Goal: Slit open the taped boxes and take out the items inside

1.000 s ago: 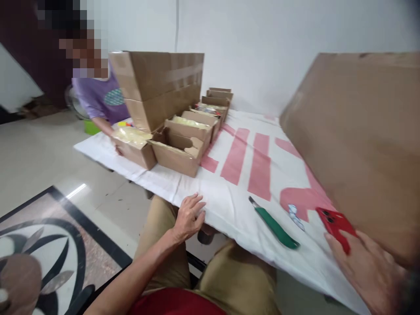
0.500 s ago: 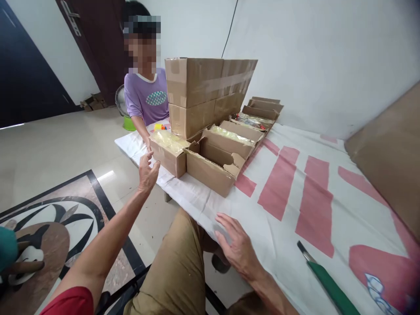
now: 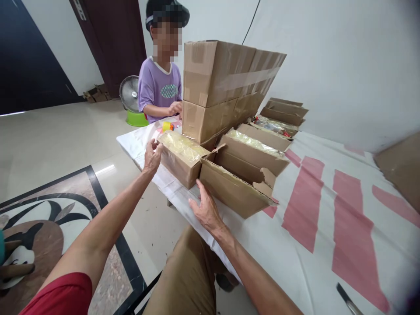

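My left hand point(image 3: 152, 155) reaches out and grips the near left corner of a small open cardboard box point(image 3: 181, 163) filled with clear plastic bags. My right hand point(image 3: 205, 209) lies open with fingers spread on the white cloth, touching the front wall of a second open cardboard box point(image 3: 234, 189) that looks empty inside. Both boxes sit at the near edge of a table covered in white cloth with red stripes point(image 3: 315, 227).
Two large taped cartons point(image 3: 226, 83) are stacked behind the small boxes, with more open boxes point(image 3: 278, 116) in a row beyond. A person in a purple shirt point(image 3: 159, 89) stands at the table's far end. A fan point(image 3: 129, 94) stands on the floor. A knife tip point(image 3: 346, 299) shows at the lower right.
My view swung left. My left hand rose from the table edge and took hold of the small box's corner. My right hand moved from the red phone's side to the second box.
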### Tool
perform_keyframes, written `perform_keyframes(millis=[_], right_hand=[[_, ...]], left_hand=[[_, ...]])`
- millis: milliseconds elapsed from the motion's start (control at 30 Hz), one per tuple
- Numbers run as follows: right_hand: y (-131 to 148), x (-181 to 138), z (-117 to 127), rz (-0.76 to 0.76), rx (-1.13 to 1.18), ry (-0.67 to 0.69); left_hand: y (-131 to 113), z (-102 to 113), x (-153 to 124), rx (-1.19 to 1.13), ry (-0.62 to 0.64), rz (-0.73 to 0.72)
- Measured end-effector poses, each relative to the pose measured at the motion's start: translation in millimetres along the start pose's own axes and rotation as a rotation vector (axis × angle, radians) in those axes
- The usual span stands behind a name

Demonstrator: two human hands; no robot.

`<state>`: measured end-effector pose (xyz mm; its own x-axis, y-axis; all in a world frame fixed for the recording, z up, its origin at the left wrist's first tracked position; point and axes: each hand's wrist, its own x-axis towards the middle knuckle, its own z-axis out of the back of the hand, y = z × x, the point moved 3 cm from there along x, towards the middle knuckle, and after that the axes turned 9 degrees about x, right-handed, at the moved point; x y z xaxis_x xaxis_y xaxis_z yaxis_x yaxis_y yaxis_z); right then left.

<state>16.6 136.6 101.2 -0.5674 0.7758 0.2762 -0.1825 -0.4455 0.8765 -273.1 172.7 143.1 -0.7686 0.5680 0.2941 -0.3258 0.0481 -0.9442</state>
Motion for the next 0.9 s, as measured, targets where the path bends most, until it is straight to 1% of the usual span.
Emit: perform_keyframes(millis=[167, 267, 300, 367, 467, 533, 633, 700, 733, 800, 900], right_hand=[[-10, 16, -8, -0.033, 0.004, -0.012], [-7, 18, -9, -0.033, 0.008, 0.001], [-4, 18, -9, -0.030, 0.012, 0.004], [3, 18, -12, -0.025, 0.021, 0.013], [18, 16, -24, 0.004, 0.045, 0.057], [28, 8, -33, 0.025, 0.063, 0.086], [41, -18, -39, 0.017, 0.088, 0.084], [49, -45, -35, -0.001, 0.084, 0.059], [53, -61, -31, -0.013, 0.070, 0.043], [59, -97, -16, -0.034, 0.024, 0.005], [63, -159, 18, -0.029, -0.069, -0.092]], left_hand=[[9, -16, 12, -0.055, 0.024, 0.038], [11, -12, 11, -0.074, 0.013, 0.063], [11, -7, 9, -0.076, -0.003, 0.075], [10, 11, 4, -0.070, -0.040, 0.093], [5, 52, -9, -0.046, -0.082, 0.093], [-1, 81, -21, -0.003, -0.057, 0.090], [-12, 117, -48, 0.114, 0.020, 0.089], [-21, 131, -71, 0.189, 0.080, 0.075], [-27, 135, -85, 0.222, 0.106, 0.070], [-39, 136, -114, 0.287, 0.160, 0.063], [-60, 124, -166, 0.324, 0.268, 0.056]])
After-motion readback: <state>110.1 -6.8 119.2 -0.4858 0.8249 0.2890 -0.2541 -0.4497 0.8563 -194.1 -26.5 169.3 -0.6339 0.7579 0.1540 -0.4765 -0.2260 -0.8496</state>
